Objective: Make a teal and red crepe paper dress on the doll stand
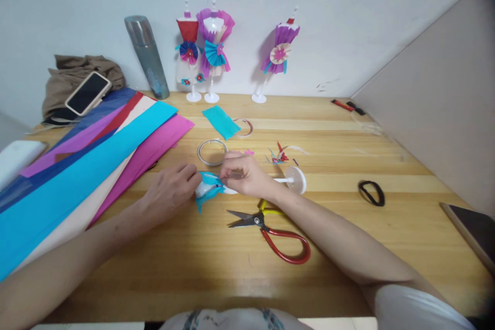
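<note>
A small white dress form lies on its side on the table, its round base (297,181) pointing right. Turquoise crepe paper (210,195) is wrapped around its torso. My left hand (170,188) is closed around the form's left end, with the fingertips at the paper. My right hand (244,172) pinches at the form's middle, over the edge of the paper; what sits between its fingers is too small to make out. Scissors (257,220) with one red and one yellow handle lie spread just below, partly under my right forearm.
Long crepe paper sheets (93,160) cover the table's left. Behind stand a flask (149,59) and dressed mini forms (188,54). Tape rolls (212,152), a turquoise piece (220,122), scraps (280,154), a black hair tie (371,193) and phones (88,93) lie around.
</note>
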`<act>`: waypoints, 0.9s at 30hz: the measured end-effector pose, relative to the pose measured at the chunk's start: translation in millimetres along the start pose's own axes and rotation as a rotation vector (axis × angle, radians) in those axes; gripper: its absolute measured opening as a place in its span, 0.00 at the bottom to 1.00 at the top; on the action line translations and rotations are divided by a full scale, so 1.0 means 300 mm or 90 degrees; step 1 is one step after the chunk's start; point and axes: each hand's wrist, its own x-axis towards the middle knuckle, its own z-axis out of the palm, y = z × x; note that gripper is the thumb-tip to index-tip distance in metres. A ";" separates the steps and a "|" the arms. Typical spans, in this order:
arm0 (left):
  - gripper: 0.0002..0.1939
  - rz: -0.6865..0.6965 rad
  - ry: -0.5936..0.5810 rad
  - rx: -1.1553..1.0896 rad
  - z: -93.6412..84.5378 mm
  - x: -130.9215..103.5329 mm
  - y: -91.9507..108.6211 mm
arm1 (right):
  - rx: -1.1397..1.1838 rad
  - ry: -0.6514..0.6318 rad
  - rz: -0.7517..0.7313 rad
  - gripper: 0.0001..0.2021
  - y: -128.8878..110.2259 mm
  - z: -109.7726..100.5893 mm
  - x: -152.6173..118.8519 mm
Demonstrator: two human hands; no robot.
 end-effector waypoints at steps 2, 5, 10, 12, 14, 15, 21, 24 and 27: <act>0.10 -0.005 -0.004 -0.004 0.000 -0.001 0.002 | -0.010 -0.016 -0.026 0.07 -0.001 0.001 0.003; 0.10 -0.010 -0.026 0.005 -0.009 0.000 0.008 | -0.039 -0.033 -0.068 0.07 0.000 0.002 0.009; 0.12 -0.024 -0.074 0.024 -0.028 0.007 0.014 | -0.078 -0.046 -0.087 0.07 0.003 0.002 0.013; 0.12 -0.025 -0.087 0.019 -0.031 0.009 0.015 | -0.088 -0.057 -0.082 0.06 0.002 0.000 0.013; 0.12 -0.025 -0.089 0.020 -0.030 0.009 0.016 | -0.092 -0.069 -0.074 0.07 0.001 -0.002 0.014; 0.12 -0.024 -0.086 0.021 -0.029 0.009 0.016 | -0.094 -0.073 -0.071 0.07 0.000 -0.002 0.015; 0.11 -0.014 -0.023 0.016 -0.021 -0.002 0.017 | -0.101 -0.076 -0.064 0.07 -0.004 -0.001 0.018; 0.10 -0.009 0.020 -0.004 -0.008 -0.008 0.015 | -0.121 -0.084 -0.057 0.06 -0.007 0.000 0.018; 0.09 -0.006 0.061 -0.019 0.006 -0.012 0.015 | -0.154 -0.091 -0.054 0.06 -0.011 0.001 0.017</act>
